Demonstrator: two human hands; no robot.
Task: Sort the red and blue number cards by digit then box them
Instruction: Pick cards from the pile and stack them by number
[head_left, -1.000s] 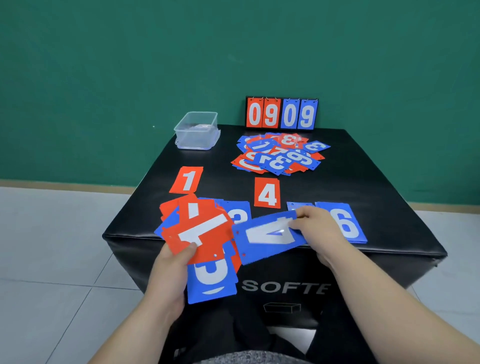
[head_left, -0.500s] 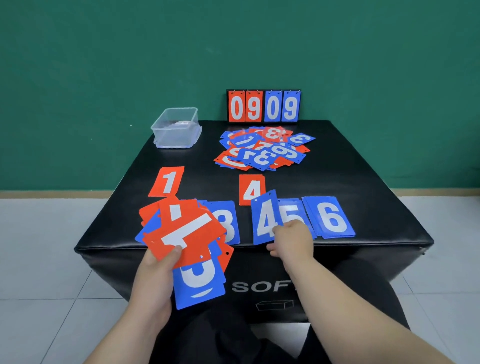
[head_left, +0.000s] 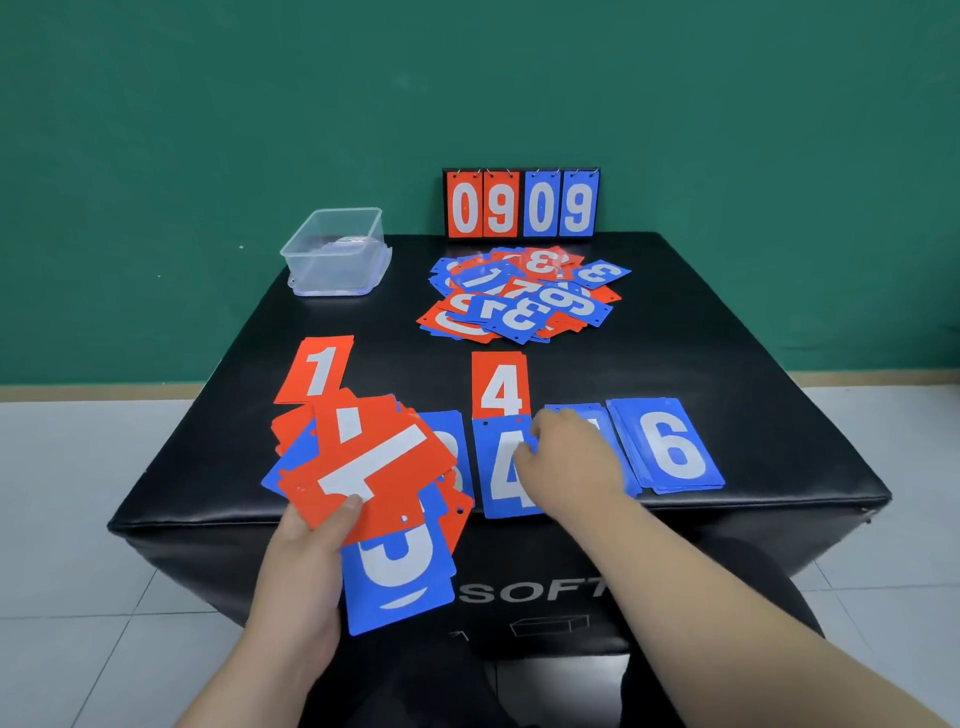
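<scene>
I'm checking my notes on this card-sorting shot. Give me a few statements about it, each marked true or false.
1. The left hand holds a fan of cards with a red one on top. True.
2. The clear box sits at the right rear of the table. False: it sits at the left rear.
3. The blue 4 card lies just nearer the person than the red 4 card. True.
4. The scoreboard reads 1234. False: it reads 0909.
5. The right hand reaches into the clear box. False: it rests on the blue 4 card.
</scene>
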